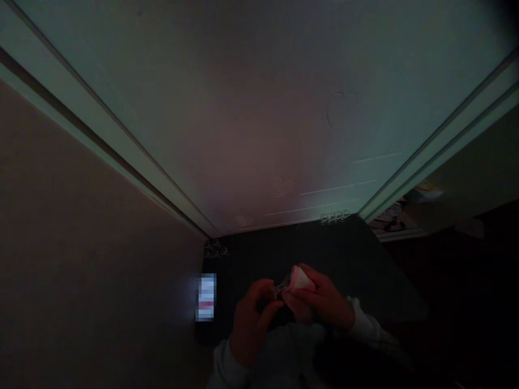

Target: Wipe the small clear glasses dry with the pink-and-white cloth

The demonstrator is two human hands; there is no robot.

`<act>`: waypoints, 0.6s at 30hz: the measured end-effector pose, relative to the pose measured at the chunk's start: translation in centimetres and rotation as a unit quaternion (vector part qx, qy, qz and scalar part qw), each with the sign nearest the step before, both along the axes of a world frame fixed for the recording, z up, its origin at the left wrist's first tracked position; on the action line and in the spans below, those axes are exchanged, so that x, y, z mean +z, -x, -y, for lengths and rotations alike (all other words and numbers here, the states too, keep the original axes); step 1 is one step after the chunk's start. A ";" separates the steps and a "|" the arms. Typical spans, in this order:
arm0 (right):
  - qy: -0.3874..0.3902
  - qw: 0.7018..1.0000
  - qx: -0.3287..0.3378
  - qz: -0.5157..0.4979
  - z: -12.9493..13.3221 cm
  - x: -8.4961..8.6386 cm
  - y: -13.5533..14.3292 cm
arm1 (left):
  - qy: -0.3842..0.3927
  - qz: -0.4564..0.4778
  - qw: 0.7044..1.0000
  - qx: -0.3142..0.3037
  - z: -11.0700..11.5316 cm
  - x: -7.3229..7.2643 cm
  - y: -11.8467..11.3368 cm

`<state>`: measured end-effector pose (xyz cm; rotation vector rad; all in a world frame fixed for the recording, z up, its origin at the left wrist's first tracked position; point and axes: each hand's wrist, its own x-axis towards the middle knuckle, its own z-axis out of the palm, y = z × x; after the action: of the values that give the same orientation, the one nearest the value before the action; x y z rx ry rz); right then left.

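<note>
Over dark surface [357,270]: two hands [253,319] [330,300], one pink-white item [302,281]

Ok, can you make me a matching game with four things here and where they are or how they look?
Things:
1. striped heart
2. blurred rectangle
3. pink-and-white item
4. tabletop

Where or how:
A. in the right hand
B. very dark
C. on the pale panel
D. glowing brightly

Right pairs: 1-C, 2-D, 3-A, 4-B
</note>
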<state>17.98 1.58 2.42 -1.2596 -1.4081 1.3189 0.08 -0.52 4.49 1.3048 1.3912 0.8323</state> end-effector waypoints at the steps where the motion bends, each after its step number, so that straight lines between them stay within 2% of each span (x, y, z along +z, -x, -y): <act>1: -0.009 1.000 0.007 0.002 0.0 0.1 -0.1 | 0.011 0.009 1.000 0.000 0.0 0.0 0.0; 6: -0.069 0.997 0.044 0.015 -0.3 0.9 -0.2 | 0.031 0.054 0.998 -0.006 -0.1 0.3 -0.2; 12: -0.130 0.988 0.070 0.037 -0.2 0.7 -0.1 | -0.001 0.028 0.999 -0.025 -0.4 0.6 -0.2; 18: -0.171 0.979 0.082 0.072 0.0 0.0 -0.2 | 0.078 0.072 0.993 -0.058 -0.7 -0.3 -0.4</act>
<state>18.16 1.57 2.38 -1.0409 -1.7870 1.0466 0.44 0.15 4.20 1.1704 1.2290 0.7107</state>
